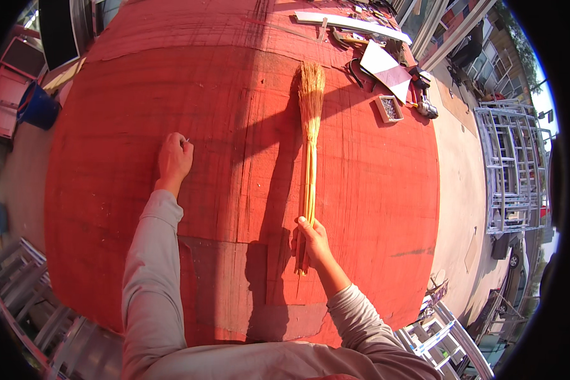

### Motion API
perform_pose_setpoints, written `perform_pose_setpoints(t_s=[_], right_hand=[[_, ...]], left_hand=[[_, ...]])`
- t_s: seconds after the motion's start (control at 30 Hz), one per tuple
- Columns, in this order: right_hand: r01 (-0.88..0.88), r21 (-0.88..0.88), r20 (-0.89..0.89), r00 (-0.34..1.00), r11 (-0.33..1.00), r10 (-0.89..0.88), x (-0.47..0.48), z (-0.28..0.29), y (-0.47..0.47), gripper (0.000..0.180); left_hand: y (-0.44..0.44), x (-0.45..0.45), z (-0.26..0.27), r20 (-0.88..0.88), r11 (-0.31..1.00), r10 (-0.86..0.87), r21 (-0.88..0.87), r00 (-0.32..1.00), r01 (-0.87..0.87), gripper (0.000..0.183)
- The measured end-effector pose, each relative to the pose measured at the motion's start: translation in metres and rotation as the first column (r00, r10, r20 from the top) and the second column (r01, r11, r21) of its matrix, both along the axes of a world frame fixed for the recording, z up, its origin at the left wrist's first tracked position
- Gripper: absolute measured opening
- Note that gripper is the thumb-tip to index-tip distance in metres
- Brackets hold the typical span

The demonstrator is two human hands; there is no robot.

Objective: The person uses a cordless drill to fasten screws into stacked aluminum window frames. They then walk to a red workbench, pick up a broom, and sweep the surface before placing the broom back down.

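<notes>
A straw hand broom (311,109) lies lengthwise over the red-covered table (380,190), its bristles pointing away from me. My right hand (313,240) is closed round the lower end of its bundled handle, thumb on top. Left of the broom, my left hand (175,156) is over the red surface with its fingers curled. A tiny pale bit (187,140) shows between thumb and forefinger; what it is cannot be made out. The broom casts a long shadow to its left.
At the far right of the table are a small box of screws (389,109), a cordless drill (426,109), a white panel (384,71) and a long white profile (351,23). A blue bucket (39,107) stands beyond the left edge; metal frames (513,166) are stacked at the right.
</notes>
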State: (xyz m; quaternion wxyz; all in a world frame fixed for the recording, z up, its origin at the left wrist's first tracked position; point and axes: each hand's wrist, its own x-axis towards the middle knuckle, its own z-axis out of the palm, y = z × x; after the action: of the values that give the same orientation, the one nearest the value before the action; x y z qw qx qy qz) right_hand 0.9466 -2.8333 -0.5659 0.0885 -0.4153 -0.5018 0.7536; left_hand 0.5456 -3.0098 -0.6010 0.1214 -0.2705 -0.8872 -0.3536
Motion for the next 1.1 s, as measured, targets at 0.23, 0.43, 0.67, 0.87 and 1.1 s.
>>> perform_pose_setpoints(t_s=[0.23,0.43,0.67,0.87,1.1], right_hand=[[0.045,0.191,0.083,0.995,0.981,-0.062,0.115,-0.007,-0.008,0.033],[0.120,0.301,0.216,0.958,0.946,-0.190,0.217,-0.004,-0.014,0.024],[0.172,0.587,0.369,0.812,0.791,-0.451,0.324,-0.015,-0.023,0.029],[0.405,0.428,0.343,0.755,0.808,-0.559,0.337,-0.042,-0.007,0.024],[0.371,0.381,0.394,0.763,0.847,-0.512,0.349,-0.047,-0.005,0.026]], left_hand=[[0.094,-0.015,-0.015,0.176,0.959,-0.069,0.283,0.982,0.016,0.033],[0.229,-0.034,-0.001,0.020,0.983,-0.103,0.157,0.994,0.099,0.021],[0.308,-0.058,-0.013,-0.153,0.989,-0.105,-0.119,0.983,0.087,0.018],[0.317,-0.029,0.005,-0.271,0.960,-0.178,-0.258,0.946,0.107,0.019],[0.503,0.129,0.028,0.312,0.851,-0.521,0.266,0.795,0.453,0.021]])
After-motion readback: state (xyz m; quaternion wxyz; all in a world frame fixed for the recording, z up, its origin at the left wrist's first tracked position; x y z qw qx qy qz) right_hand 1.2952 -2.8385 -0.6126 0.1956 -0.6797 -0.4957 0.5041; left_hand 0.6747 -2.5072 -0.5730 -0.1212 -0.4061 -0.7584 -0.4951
